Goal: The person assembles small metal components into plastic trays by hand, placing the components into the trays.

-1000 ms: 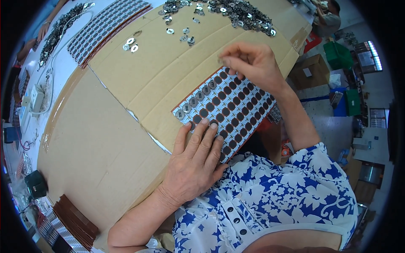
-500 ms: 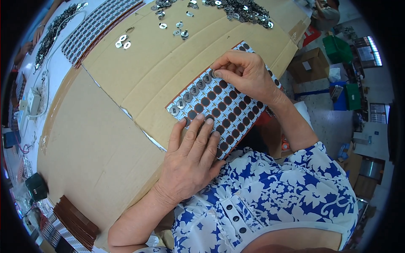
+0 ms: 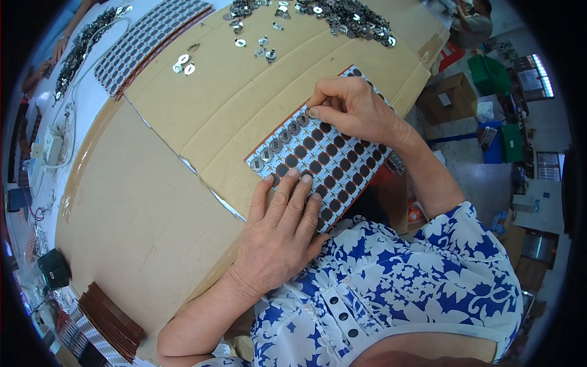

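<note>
Grey disc point(image 3: 308, 112) pinched in my right fingers point(image 3: 327, 114), left fingers point(image 3: 297, 207) spread. Likely seating it; next calls for aligning along the sheet point(image 3: 337, 174) edge.

From head height, a single wide fisheye view looks down at close range over the left hand point(image 3: 275, 238), right hand point(image 3: 358, 113) and tabletop point(image 3: 134, 196).

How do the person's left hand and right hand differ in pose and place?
The left hand lies spread and nearly flat; the right hand is curled, its fingers bent toward the thumb. The left hand rests on the left end of the dotted sheet, while the right hand is at its far long edge, beside the metal discs. Both are bare.
</note>
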### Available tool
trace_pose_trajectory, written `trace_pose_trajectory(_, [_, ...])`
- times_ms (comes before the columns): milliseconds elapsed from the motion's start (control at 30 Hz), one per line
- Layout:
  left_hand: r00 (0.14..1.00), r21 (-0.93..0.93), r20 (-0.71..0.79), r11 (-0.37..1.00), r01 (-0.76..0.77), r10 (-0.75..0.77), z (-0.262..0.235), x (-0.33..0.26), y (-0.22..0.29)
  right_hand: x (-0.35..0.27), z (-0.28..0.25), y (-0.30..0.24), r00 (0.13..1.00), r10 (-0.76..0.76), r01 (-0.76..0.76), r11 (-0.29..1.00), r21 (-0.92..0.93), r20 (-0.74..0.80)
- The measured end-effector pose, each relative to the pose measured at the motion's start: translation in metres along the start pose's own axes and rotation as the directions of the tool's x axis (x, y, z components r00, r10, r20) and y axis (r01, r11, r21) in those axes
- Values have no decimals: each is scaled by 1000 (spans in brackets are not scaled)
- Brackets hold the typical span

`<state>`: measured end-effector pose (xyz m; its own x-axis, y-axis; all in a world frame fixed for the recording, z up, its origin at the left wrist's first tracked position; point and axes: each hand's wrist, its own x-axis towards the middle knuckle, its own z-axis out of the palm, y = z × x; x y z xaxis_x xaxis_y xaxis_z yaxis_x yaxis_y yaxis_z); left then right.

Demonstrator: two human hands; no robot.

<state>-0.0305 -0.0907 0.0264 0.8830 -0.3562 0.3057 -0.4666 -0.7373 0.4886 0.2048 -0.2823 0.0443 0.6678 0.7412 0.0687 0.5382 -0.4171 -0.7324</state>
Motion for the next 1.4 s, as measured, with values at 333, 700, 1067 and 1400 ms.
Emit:
trace_pose_trajectory(333, [999, 20, -23, 999, -28, 28, -4, 0, 3, 95, 9, 35, 938, -249, 181, 945, -272, -241])
trace_pose_trajectory(700, [1000, 15, -21, 1000, -20, 21, -6, 0, -1, 57, -20, 20, 973, 224, -204, 947, 249, -56])
trace_pose_trajectory(1067, [754, -938, -13, 269, 218, -657, -14, 3, -3, -42, 39, -66, 985, 136, -170, 696, 698, 105])
trace_pose_trajectory(1400, [722, -949, 152, 105, 298, -675, -22, 4, -6, -64, 70, -74, 995, 98, -66, 769, 636, -15])
